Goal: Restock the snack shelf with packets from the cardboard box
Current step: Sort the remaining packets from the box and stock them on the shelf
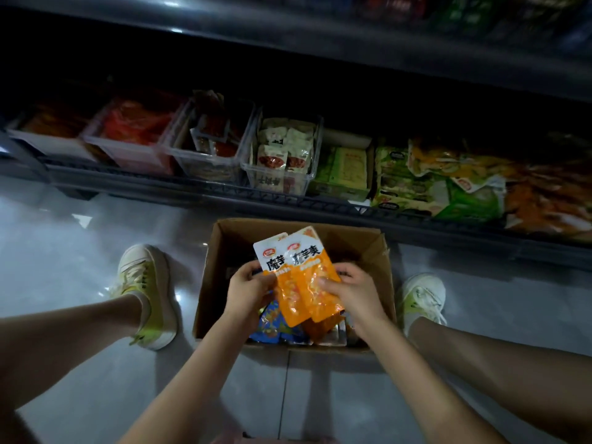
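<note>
An open cardboard box (221, 251) stands on the floor in front of the low snack shelf (288, 200). Above the box I hold two orange and white snack packets (298, 283), overlapping and upright. My left hand (248, 293) pinches their left edge. My right hand (349, 293) grips their right side with the thumb on the front. Blue and orange packets (272, 325) lie in the box under my hands.
Clear plastic bins (282, 161) of red and white packets line the shelf's left and middle. Green and orange bags (448, 181) pile at the right. A dark upper shelf (320, 43) overhangs. My two shoes (144, 283) flank the box on the grey tiled floor.
</note>
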Motion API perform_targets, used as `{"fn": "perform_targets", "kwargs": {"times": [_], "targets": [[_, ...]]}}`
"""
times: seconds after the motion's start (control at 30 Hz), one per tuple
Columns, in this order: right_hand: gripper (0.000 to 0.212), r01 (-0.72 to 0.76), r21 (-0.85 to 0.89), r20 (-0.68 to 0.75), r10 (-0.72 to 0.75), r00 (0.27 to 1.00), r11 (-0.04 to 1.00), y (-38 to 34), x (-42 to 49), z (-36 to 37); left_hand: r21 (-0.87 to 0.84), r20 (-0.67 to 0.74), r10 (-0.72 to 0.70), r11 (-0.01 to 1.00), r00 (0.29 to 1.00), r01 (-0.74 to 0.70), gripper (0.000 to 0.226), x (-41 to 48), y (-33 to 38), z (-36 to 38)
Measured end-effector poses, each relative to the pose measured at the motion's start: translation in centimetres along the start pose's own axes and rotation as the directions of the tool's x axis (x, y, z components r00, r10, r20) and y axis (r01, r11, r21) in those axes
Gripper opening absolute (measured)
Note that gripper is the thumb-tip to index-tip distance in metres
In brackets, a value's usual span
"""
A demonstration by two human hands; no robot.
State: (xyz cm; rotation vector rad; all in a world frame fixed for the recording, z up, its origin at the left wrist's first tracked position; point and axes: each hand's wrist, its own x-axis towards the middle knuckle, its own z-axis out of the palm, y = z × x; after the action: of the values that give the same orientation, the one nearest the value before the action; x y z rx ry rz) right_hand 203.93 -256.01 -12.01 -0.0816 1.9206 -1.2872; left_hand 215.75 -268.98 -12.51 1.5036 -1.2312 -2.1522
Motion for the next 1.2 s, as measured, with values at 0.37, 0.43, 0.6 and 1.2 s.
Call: {"fn": "perform_targets", "kwargs": {"times": [0.37,0.43,0.6,1.2], "targets": [[0.013,0.207,-0.24,-0.041,-0.223,0.974,0.948,0.1,-0.2,1.9,0.19,-0.082,0.274,0.948,0.958,-0.255,0.028,-1.3,2.2,-1.1],[0.02,0.096,-0.242,-0.112,-0.126,0.986,0.965,2.0,1.4,0.4,0.188,-0.143,0.267,0.953,0.953,-0.239,0.029,-0.6,1.9,-2.9],[0.027,-0.13,-0.223,-0.182,0.09,0.979,0.966,8.1,5.1,-1.1,0.188,-0.259,0.175,0.974,0.95,-0.128,0.036,1.5,0.1,-6.4],[0.035,0.227,-0.813,0.296,0.044,0.954,0.536,13.2,9.5,2.6,0.184,-0.219,0.0,0.982,0.976,0.041,0.028,7.3,-2.8,-4.7]]}}
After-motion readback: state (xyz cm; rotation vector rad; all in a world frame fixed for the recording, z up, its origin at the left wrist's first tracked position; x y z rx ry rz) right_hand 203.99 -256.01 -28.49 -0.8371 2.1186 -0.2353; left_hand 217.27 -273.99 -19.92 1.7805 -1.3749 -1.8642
